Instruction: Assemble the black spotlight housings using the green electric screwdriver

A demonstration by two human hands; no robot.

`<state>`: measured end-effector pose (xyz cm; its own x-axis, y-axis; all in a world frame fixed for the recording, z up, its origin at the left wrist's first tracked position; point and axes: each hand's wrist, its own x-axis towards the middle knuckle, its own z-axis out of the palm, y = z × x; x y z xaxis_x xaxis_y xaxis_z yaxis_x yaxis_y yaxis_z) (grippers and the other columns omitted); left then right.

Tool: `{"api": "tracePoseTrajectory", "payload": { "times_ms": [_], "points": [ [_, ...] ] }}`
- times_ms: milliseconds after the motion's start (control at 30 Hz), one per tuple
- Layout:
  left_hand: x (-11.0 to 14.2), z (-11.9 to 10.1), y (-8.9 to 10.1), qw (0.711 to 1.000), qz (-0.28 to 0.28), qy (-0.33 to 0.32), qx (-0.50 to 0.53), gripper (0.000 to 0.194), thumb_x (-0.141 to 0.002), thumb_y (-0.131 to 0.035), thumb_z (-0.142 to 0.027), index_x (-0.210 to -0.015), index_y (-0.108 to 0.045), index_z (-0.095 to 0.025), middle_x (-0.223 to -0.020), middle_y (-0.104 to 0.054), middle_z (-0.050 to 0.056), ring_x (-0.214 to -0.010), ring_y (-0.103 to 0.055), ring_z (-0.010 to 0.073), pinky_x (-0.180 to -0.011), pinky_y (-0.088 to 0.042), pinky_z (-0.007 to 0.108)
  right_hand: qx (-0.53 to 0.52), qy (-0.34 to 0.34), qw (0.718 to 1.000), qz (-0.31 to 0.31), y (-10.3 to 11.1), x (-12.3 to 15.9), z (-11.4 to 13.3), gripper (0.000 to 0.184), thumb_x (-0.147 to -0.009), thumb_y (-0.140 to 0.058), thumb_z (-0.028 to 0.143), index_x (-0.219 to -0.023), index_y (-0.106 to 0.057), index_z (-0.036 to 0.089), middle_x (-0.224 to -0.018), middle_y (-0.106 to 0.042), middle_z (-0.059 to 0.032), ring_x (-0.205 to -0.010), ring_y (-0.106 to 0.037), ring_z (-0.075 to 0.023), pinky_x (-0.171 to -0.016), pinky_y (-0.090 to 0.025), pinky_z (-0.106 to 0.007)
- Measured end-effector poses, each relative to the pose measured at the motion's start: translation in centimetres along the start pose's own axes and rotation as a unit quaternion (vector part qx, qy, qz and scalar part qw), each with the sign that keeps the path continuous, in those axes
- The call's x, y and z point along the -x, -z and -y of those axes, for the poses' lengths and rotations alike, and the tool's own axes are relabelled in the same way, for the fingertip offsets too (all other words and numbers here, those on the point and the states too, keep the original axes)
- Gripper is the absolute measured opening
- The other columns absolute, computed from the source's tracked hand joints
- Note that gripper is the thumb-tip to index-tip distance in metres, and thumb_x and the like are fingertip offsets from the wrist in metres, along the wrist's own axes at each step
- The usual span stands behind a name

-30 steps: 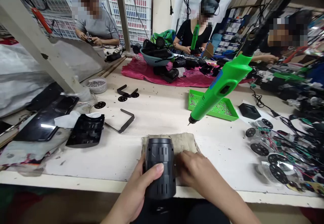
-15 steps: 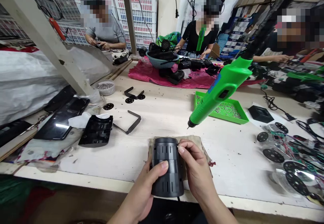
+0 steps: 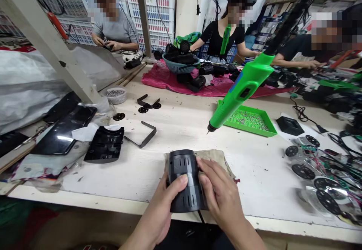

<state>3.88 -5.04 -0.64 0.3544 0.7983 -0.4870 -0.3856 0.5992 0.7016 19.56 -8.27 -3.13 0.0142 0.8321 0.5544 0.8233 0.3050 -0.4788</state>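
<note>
A black slotted plastic housing (image 3: pixel 190 198), slightly tapered, stands tilted over the front of the bench. My left hand (image 3: pixel 161 201) wraps its left side, with the thumb across the front. Against the right side, my right hand (image 3: pixel 223 191) presses its fingers and thumb, closed round that edge; anything small under the fingertips is hidden. Beneath lies a beige cloth (image 3: pixel 219 156). A green electric screwdriver (image 3: pixel 239 95) hangs tip-down just beyond my right hand. To the left are an open black half-shell (image 3: pixel 104 144) and a thin black U-shaped bracket (image 3: pixel 148 138).
A green tray of screws (image 3: pixel 254 121) and a black block (image 3: pixel 290 125) lie behind right. Wired clear parts with black discs (image 3: pixel 304 171) crowd the right side. At left are a tub of screws (image 3: pixel 115 95) and a phone (image 3: pixel 65 131). Several co-workers sit across the bench.
My right hand has gone from a fingertip pinch near the housing's upper right edge to lying along its right side. The left hand keeps its hold. The view has shifted slightly.
</note>
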Motion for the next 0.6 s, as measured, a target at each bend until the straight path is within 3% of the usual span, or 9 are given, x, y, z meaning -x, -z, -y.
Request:
{"api": "tracePoseTrajectory", "payload": {
  "times_ms": [67, 167, 267, 367, 500, 600],
  "points": [
    [0.2, 0.0, 0.1, 1.000, 0.000, 0.020, -0.020, 0.065, -0.071, -0.075, -0.039, -0.130, -0.053, -0.022, -0.113, -0.069, 0.009, -0.113, -0.058, 0.0304, -0.092, -0.048, 0.041, 0.037, -0.048, 0.998, -0.002, 1.6, -0.2, -1.2, 0.031, -0.097, -0.039, 0.022, -0.126, -0.051, 0.020, -0.110, -0.068, -0.0072, -0.096, -0.066, -0.0176, -0.084, -0.053, -0.033],
    [0.4, -0.1, 0.2, 0.998, -0.001, 0.042, -0.035, 0.065, -0.070, -0.075, -0.043, -0.128, -0.054, -0.023, -0.112, -0.069, 0.009, -0.110, -0.059, 0.0309, -0.084, -0.051, 0.039, 0.090, -0.128, 0.987, 0.028, 3.8, -0.2, -3.3, 0.018, -0.096, -0.044, 0.027, -0.104, -0.059, 0.023, -0.093, -0.067, -0.0040, -0.080, -0.065, -0.0185, -0.068, -0.050, -0.032],
    [0.3, -0.2, 0.0, 0.998, -0.012, 0.038, -0.044, 0.064, -0.070, -0.076, -0.042, -0.127, -0.055, -0.024, -0.115, -0.068, 0.009, -0.114, -0.057, 0.0307, -0.087, -0.050, 0.038, 0.122, -0.128, 0.977, 0.121, 4.6, 0.0, -4.7, 0.007, -0.088, -0.057, 0.025, -0.086, -0.063, 0.025, -0.083, -0.066, -0.0005, -0.076, -0.062, -0.0209, -0.071, -0.045, -0.036],
    [0.2, -0.2, -0.3, 0.998, -0.016, 0.041, -0.044, 0.063, -0.070, -0.077, -0.039, -0.127, -0.054, -0.024, -0.117, -0.067, 0.009, -0.115, -0.057, 0.0303, -0.092, -0.047, 0.040, 0.138, -0.126, 0.967, 0.176, 4.1, 0.1, -5.2, 0.010, -0.085, -0.056, 0.018, -0.079, -0.061, 0.024, -0.077, -0.064, -0.0005, -0.073, -0.059, -0.0210, -0.071, -0.040, -0.036],
    [0.1, -0.2, -0.4, 0.999, -0.008, 0.042, -0.024, 0.064, -0.071, -0.076, -0.037, -0.129, -0.052, -0.023, -0.116, -0.068, 0.009, -0.116, -0.056, 0.0297, -0.096, -0.043, 0.039, 0.127, -0.127, 0.967, 0.179, 3.7, 0.1, -5.1, 0.013, -0.087, -0.050, 0.018, -0.077, -0.055, 0.022, -0.076, -0.061, -0.0013, -0.072, -0.058, -0.0201, -0.072, -0.039, -0.036],
    [0.1, -0.2, -0.5, 0.998, 0.000, 0.054, -0.027, 0.063, -0.072, -0.076, -0.037, -0.128, -0.051, -0.023, -0.120, -0.066, 0.010, -0.117, -0.055, 0.0297, -0.096, -0.042, 0.039, 0.090, -0.130, 0.974, 0.160, 4.1, -0.1, -3.4, 0.010, -0.093, -0.045, 0.024, -0.087, -0.052, 0.022, -0.081, -0.061, -0.0023, -0.072, -0.058, -0.0179, -0.067, -0.044, -0.032]
  ]
}}
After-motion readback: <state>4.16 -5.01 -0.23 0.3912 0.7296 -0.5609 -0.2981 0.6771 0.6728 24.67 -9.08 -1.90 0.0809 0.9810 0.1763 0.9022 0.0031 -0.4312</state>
